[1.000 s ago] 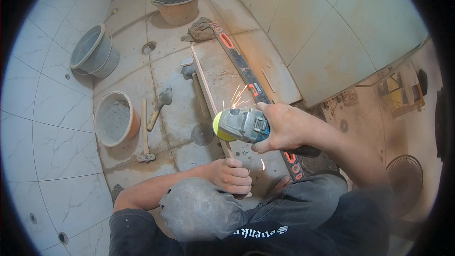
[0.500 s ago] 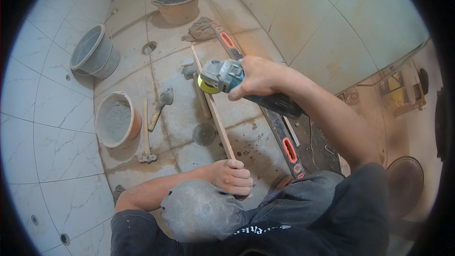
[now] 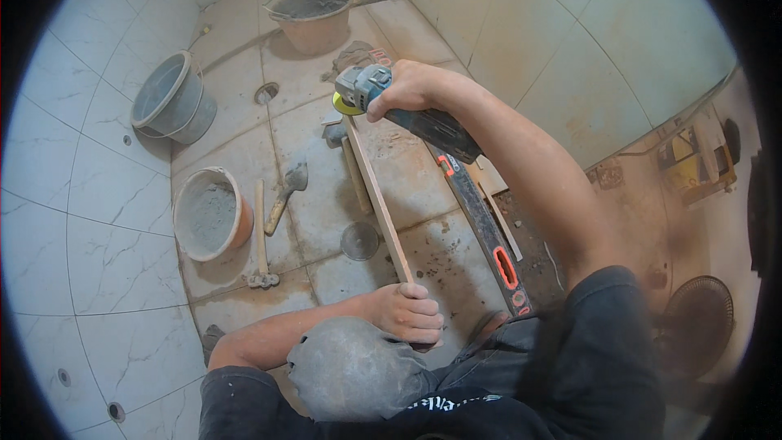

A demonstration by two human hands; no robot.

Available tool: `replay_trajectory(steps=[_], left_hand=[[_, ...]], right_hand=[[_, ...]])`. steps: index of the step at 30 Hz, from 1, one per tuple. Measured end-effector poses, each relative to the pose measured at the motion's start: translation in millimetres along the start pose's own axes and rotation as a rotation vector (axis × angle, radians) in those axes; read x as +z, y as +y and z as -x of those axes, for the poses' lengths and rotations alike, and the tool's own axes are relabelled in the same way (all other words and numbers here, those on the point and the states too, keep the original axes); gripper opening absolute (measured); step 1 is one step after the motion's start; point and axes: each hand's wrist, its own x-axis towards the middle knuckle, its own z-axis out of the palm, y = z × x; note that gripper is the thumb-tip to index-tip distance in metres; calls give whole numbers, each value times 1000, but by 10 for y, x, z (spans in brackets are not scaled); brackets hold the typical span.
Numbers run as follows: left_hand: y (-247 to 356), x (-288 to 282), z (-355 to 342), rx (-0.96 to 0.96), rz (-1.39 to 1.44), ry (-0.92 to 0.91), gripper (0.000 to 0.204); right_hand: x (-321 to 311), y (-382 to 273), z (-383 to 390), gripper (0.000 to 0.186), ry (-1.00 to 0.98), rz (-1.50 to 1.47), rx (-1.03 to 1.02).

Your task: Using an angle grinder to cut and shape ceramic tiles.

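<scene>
Standing left, an orange bucket of grey mortar; rightward, the left hand pins a narrow beige tile strip's near end, and the right hand grips a blue-grey angle grinder at its far end. Kickback could snap it, I'd judge.

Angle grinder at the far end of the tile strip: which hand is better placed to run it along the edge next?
Right. The right hand grips the angle grinder, its disc at the far end of the tile strip. The left hand is pinning the strip's near end, so it probably should not let go.
</scene>
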Motion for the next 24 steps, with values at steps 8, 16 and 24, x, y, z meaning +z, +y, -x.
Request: replay_trajectory(steps=[8, 16, 24], left_hand=[[11, -53, -64, -18, -9, 4, 25], [-12, -43, -54, -11, 10, -40, 26], [-5, -22, -55, -8, -27, -22, 22]], right_hand=[[2, -32, 184, 65, -22, 48, -7], [251, 254, 880, 57, -109, 33, -41], [439, 284, 1726, 69, -155, 70, -37]])
